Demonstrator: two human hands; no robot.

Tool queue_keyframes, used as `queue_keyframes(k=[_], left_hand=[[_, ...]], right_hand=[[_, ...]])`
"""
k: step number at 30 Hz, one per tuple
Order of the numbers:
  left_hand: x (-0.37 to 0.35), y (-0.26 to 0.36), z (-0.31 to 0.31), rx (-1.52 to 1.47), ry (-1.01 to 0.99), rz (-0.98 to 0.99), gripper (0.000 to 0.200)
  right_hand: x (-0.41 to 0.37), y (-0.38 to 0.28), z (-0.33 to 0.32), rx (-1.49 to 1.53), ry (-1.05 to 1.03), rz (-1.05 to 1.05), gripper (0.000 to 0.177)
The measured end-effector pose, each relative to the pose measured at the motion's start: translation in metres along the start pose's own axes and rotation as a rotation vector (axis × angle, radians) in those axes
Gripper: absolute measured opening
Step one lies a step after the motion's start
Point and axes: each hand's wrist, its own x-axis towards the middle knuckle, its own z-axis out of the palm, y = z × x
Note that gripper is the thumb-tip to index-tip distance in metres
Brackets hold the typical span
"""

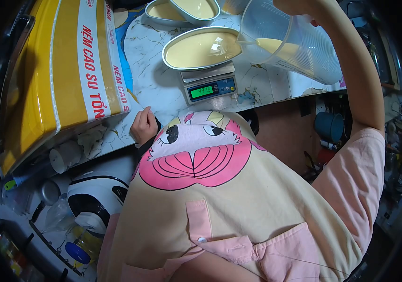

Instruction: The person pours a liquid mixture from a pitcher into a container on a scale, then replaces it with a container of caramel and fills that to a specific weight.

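Observation:
My right hand grips a clear plastic jug at the upper right; part of the grip is cut off by the frame's top. The jug lies tilted to the left, with pale yellow liquid along its lower side. Its lip is at the right rim of an oval metal tin filled with the same liquid. Under the tin is a digital scale, its green display apparently reading 491.5. My left hand rests at the table's front edge, fingers curled, with nothing seen in it.
Two more filled oval tins overlap at the back of the marbled table. A large yellow box stands on the left. Below the table are a white and black appliance, a blue-lidded jar and a blue container.

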Motion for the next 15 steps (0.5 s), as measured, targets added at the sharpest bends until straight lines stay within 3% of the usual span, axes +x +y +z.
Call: queue_keyframes(k=[15], left_hand=[[0.0004, 0.0003, -0.0007, -0.007, -0.011, 0.0, 0.012]], right_hand=[[0.0018, -0.0002, -0.0019, -0.005, 0.002, -0.018, 0.031]])
